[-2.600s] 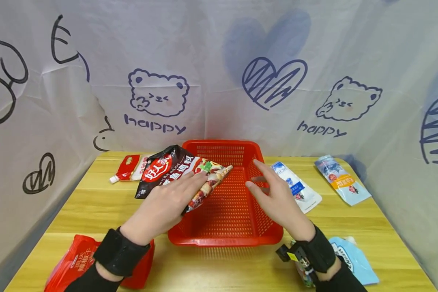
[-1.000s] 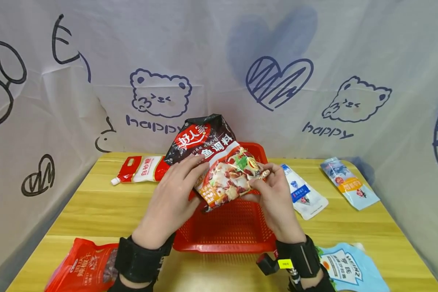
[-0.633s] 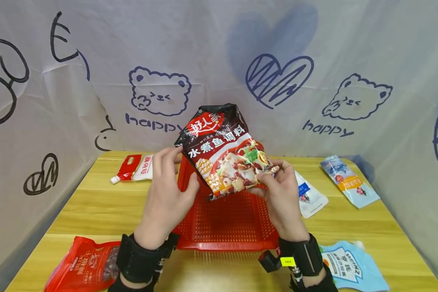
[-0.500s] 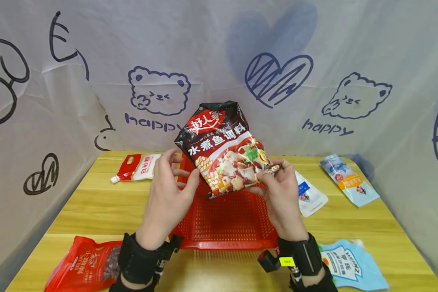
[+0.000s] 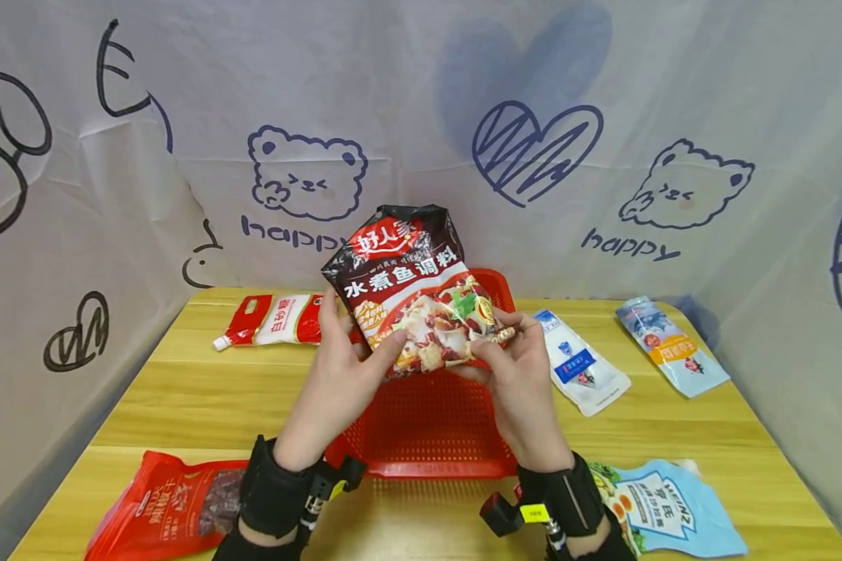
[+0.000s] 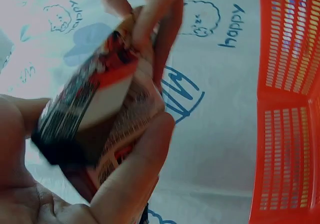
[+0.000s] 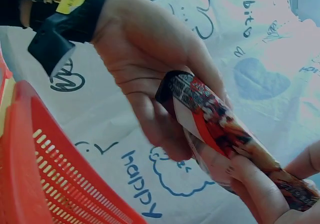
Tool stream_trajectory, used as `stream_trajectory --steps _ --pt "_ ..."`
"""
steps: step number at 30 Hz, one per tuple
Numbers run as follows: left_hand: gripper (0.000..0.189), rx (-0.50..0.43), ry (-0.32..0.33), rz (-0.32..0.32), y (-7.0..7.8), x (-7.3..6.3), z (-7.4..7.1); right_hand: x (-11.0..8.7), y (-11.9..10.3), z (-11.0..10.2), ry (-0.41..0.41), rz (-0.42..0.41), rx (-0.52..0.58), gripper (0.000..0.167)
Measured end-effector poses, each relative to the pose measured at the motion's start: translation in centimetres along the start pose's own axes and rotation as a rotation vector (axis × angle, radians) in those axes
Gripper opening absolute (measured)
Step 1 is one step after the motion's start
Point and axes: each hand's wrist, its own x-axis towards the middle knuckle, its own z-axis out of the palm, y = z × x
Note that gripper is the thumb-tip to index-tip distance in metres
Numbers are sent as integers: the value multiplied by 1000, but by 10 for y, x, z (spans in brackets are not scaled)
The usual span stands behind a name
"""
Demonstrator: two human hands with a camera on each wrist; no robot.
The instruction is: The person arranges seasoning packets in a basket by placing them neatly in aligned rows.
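Observation:
A black and red packet of boiled-fish seasoning (image 5: pixel 421 300) is held up, tilted, over the red plastic basket (image 5: pixel 428 469). My left hand (image 5: pixel 340 389) grips its left side, thumb on the printed front and the other fingers behind. At the lower right corner, my right hand (image 5: pixel 522 389) pinches the packet between thumb and fingers. Seen from the left wrist, the packet (image 6: pixel 100 103) appears edge-on between the left thumb and fingers, slightly blurred. The right wrist view shows the packet's narrow side (image 7: pixel 215 119) lying against the left palm.
A white sugar pouch (image 5: pixel 288 319) with a red cap end lies behind left, a red dried-chilli bag (image 5: pixel 168 506) front left. To the right are a white-and-blue pouch (image 5: pixel 582 366), a blue-and-orange pouch (image 5: pixel 673 351) and a light blue Heinz pouch (image 5: pixel 681 506). Printed cloth (image 5: pixel 421 93) hangs behind.
The packet came up from the basket's left side to above it, and my right hand took its corner. My left hand let go briefly, then gripped its left side again.

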Motion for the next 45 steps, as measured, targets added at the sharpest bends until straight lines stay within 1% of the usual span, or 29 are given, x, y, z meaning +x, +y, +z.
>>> stream_trajectory --steps 2,4,8,13,18,21,24,28,32,36,40,45 --pt "101 -41 11 24 -1 1 -1 -1 2 2 -19 10 -20 41" --pt "101 -43 17 30 -1 1 -3 -1 4 4 -33 20 -43 42" --pt "99 -34 -2 -9 -1 0 -9 -1 5 4 -43 47 -87 48" --pt "98 -67 -20 -37 1 -1 -15 1 5 1 -79 78 -171 60" --pt "100 -106 -19 -28 5 -3 -20 4 3 -4 -112 112 -242 64" --pt "99 -107 -20 -12 7 -4 -23 6 2 -7 -112 129 -302 64" --pt "98 -100 -37 3 9 -5 -24 8 -1 -11 -118 140 -339 66" --pt "96 -80 -83 21 10 -7 -25 9 -6 -14 -133 151 -348 69" --pt "95 -48 -142 46 11 -8 -25 10 -11 -16 -129 155 -337 71" --pt "102 -15 -186 65 11 -9 -24 13 -15 -21 -118 156 -315 74" --pt "107 45 -196 77 11 -9 -24 15 -19 -27 -119 148 -325 73" --pt "98 127 -198 91 9 -10 -23 18 -22 -36 -134 104 -301 68"
